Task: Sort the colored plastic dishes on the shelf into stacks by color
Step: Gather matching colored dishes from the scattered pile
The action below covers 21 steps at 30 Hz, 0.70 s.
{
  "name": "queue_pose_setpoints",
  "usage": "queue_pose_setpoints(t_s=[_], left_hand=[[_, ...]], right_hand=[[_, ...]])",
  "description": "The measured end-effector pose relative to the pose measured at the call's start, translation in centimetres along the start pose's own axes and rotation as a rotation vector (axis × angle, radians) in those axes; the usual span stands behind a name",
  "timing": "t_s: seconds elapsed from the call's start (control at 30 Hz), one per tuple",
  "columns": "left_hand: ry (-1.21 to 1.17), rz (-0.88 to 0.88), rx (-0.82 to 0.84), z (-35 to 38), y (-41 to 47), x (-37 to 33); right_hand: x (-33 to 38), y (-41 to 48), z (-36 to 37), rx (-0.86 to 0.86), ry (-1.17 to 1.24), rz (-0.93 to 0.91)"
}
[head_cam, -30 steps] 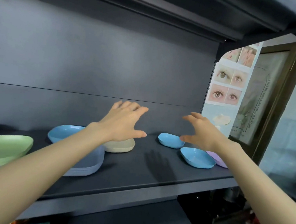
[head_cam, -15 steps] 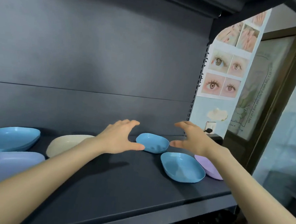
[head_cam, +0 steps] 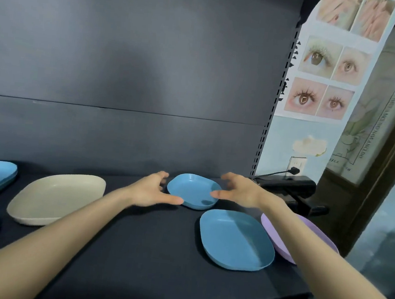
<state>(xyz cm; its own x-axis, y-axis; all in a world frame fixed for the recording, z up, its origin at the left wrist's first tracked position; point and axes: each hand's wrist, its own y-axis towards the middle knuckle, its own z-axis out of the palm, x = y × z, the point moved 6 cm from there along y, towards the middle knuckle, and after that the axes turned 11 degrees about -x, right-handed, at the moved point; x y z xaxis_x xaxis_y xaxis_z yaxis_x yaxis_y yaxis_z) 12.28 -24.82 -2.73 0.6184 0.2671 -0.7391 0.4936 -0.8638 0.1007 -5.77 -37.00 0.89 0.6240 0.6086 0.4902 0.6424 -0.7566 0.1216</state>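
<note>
- Small blue plastic dish (head_cam: 192, 191): lies toward the back of the dark shelf (head_cam: 145, 252), right between the two hands.
- Left hand (head_cam: 150, 191): spread open, grips nothing, hovers just beside the dish's left rim with the thumb stretched along its near edge; contact unclear.
- Right hand (head_cam: 241, 189): open too, fingers loosely bent, empty, thumb reaching over the dish's right rim.
- Larger blue plastic plate (head_cam: 236, 240): lies nearer, just in front of the dish, under neither hand.
- Beige plastic plate (head_cam: 59, 196): lies left of the left forearm.

Eye-photo poster (head_cam: 329, 73) at right, plugged wall socket (head_cam: 297, 164) below it, black device (head_cam: 289, 186) just beneath.
</note>
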Motion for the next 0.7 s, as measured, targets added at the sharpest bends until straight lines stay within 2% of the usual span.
queue_pose_setpoints(t_s=[0.3, 0.57, 0.7], left_hand=[[-0.097, -0.043, -0.105, 1.4, 0.2, 0.2], [-0.241, 0.075, -0.379, -0.3, -4.0, -5.2], [-0.334, 0.099, -0.414, 1.0, -6.5, -7.1]], right_hand=[[-0.8, 1.4, 1.0, 0.057, 0.169, -0.065], [0.3, -0.7, -2.3, -0.041, 0.426, -0.168], [-1.1, -3.3, -3.5, 0.068, 0.455, -0.208]])
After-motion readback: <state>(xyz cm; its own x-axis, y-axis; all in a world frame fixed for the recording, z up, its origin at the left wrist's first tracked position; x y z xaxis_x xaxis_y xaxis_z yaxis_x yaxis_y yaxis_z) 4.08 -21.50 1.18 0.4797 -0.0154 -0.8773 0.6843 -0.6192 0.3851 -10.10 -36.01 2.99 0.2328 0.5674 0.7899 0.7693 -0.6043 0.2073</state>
